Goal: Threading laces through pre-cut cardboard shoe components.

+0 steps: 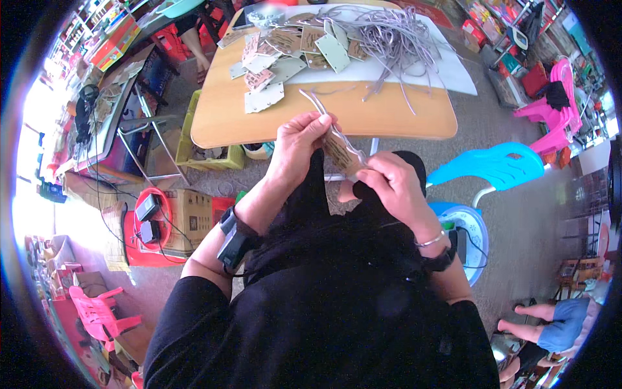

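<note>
In front of my lap, below the table's near edge, both hands hold a small brown tag [341,153] with dark printing on its face. A pale grey-purple cord [315,102] runs along the tag, and its loose ends stick up past my left thumb. My left hand [299,144] is closed, pinching the cord at the tag's upper end. My right hand [396,187] closes thumb and fingers on the tag's lower end; its fingertips partly hide that end. Whether the cord passes through a hole there I cannot tell.
The wooden table [324,117] carries a heap of tags [285,48], brown and pale sides showing, beside a tangle of cords [398,42] on a white sheet [447,65]. A yellow crate [194,152] stands left below it, a blue chair [492,165] to the right.
</note>
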Action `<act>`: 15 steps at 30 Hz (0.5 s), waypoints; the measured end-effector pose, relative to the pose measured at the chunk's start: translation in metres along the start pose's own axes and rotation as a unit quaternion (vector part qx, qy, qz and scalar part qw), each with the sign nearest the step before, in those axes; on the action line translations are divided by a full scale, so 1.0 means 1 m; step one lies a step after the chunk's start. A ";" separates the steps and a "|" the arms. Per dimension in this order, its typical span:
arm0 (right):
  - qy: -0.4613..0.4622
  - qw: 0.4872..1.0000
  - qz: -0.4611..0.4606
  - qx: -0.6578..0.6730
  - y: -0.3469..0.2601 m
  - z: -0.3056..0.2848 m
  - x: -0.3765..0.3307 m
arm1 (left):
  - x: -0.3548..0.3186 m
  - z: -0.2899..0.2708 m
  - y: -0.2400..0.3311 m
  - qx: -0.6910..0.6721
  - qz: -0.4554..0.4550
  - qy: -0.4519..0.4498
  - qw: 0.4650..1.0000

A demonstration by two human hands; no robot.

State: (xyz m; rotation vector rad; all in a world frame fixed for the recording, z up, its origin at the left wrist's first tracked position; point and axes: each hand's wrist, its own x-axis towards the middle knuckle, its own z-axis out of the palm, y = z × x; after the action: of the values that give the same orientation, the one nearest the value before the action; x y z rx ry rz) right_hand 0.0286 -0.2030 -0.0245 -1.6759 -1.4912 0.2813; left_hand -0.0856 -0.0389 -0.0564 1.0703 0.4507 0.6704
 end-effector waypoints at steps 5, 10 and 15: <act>0.057 0.991 -0.116 -0.043 -0.016 -0.024 0.008 | -0.009 0.004 0.018 0.341 0.028 -0.256 0.904; -0.108 0.991 -0.048 -0.067 -0.029 -0.018 0.019 | -0.025 0.015 0.035 0.358 -0.031 -0.420 0.834; -0.189 0.981 0.038 -0.015 -0.017 -0.039 0.017 | -0.025 0.007 0.053 0.424 0.043 -0.391 0.816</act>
State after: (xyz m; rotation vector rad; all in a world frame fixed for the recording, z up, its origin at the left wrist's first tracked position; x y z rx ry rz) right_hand 0.0467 -0.2058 0.0178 -1.7746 -1.7119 0.6510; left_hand -0.1140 -0.0437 -0.0051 2.0994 -0.0622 0.0128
